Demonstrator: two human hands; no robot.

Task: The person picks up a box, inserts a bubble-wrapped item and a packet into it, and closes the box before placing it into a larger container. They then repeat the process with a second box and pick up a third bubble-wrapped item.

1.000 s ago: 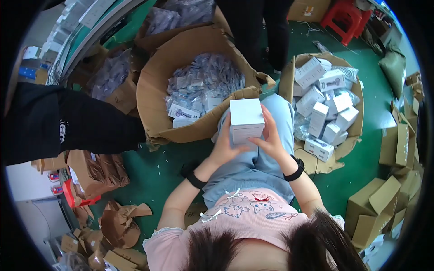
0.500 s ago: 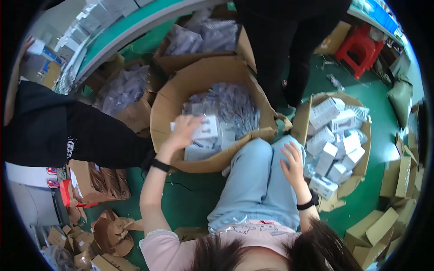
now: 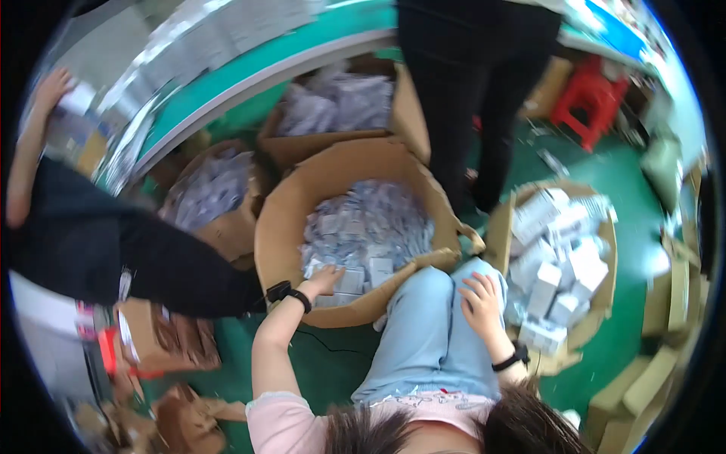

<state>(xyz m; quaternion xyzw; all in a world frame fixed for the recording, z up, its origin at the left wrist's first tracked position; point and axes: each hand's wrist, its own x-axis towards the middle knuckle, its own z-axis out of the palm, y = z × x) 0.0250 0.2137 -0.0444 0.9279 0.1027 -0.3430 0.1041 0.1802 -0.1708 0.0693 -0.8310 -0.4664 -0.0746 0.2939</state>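
My left hand (image 3: 324, 281) reaches over the near rim of a large round-sided cardboard box (image 3: 276, 219) between my knees and the table. Its fingers are stretched out beside a small white carton (image 3: 350, 281) lying in the near part of that box; whether they touch it I cannot tell. Many clear-bagged small items (image 3: 367, 216) fill the rest of the box. My right hand (image 3: 482, 301) rests on my right thigh, empty, its fingers apart and a little bent. Black bands circle both wrists.
A carton of white boxes (image 3: 544, 280) stands to my right. Further boxes of bagged items (image 3: 336, 106) sit under the green table (image 3: 302, 41). Two people in dark trousers stand close by, left and ahead. A red stool (image 3: 590, 98) is at the far right.
My left hand has drawn back toward the near rim, off the white box it lay over before. My right hand stays on my thigh. The view has tilted upward.
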